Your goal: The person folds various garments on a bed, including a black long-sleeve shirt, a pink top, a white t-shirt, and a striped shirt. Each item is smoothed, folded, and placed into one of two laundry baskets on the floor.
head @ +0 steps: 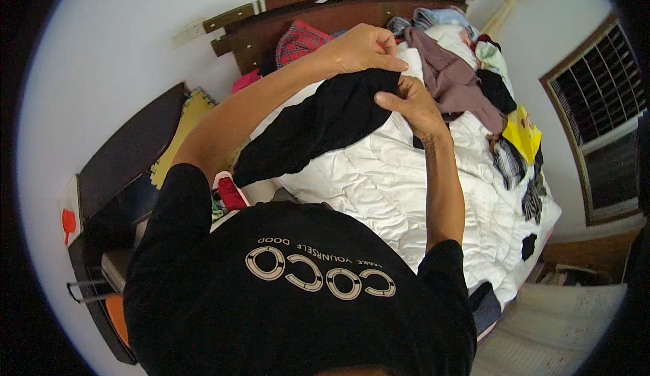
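A black cloth garment [325, 122] is stretched between my hands above the bed. My left hand [368, 48] pinches its upper edge between thumb and fingers. Just below, my right hand [414, 104] grips the same end, its thumb over the cloth and its fingers partly hidden behind it. The rest of the garment hangs slantwise to the lower left, past my left forearm. Under it lies a rumpled white quilt [355, 178] that covers most of the bed.
A wooden headboard [350, 13] stands at the far side. Clothes lie heaped near it, among them a brown garment [447, 79] and a red plaid cloth [302, 43]. A yellow bag [523, 133] rests at the bed's right side. A barred window [599, 91] is in the right wall.
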A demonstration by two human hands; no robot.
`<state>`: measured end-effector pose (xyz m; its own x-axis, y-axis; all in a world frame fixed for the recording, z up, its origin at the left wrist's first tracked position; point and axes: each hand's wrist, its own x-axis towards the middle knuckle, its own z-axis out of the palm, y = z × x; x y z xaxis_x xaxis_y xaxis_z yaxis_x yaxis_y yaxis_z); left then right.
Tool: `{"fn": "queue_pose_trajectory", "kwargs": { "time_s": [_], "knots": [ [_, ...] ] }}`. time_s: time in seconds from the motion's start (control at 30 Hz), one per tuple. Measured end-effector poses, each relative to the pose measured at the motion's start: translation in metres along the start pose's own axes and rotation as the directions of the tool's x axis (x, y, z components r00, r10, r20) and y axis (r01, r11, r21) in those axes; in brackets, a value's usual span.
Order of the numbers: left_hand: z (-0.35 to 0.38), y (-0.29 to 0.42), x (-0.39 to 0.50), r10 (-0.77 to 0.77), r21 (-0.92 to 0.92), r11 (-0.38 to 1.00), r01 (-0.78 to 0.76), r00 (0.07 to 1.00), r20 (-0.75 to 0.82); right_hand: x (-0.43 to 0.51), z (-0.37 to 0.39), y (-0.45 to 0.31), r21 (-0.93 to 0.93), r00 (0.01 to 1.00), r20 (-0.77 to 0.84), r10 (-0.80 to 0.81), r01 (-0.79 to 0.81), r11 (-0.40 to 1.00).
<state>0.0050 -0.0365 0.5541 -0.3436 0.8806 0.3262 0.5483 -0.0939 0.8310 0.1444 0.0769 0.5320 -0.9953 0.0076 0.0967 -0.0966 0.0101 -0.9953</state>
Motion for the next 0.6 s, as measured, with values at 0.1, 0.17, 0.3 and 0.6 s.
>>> {"fn": "queue_pose_trajectory", "kwargs": {
  "time_s": [0.1,0.17,0.3,0.6],
  "knots": [
    [-0.009,-0.01,-0.011,0.005,-0.071,0.997,-0.016,0.989,-0.151,0.018,0.017,0.008,0.005,0.997,0.074,-0.006,0.005,1.0],
    [-0.014,-0.014,-0.016,0.08,-0.061,0.993,-0.102,0.952,-0.297,0.032,0.032,0.015,0.089,0.998,0.038,-0.057,0.053,0.995],
    [-0.022,-0.017,-0.03,0.03,-0.002,0.999,-0.032,0.972,-0.233,0.042,0.046,0.019,0.089,0.978,-0.093,0.188,-0.18,0.98],
    [0.016,-0.06,-0.069,-0.163,-0.229,0.961,0.153,0.986,-0.028,0.017,0.006,-0.021,0.083,0.964,-0.266,-0.002,0.025,0.996]
  ]
}}
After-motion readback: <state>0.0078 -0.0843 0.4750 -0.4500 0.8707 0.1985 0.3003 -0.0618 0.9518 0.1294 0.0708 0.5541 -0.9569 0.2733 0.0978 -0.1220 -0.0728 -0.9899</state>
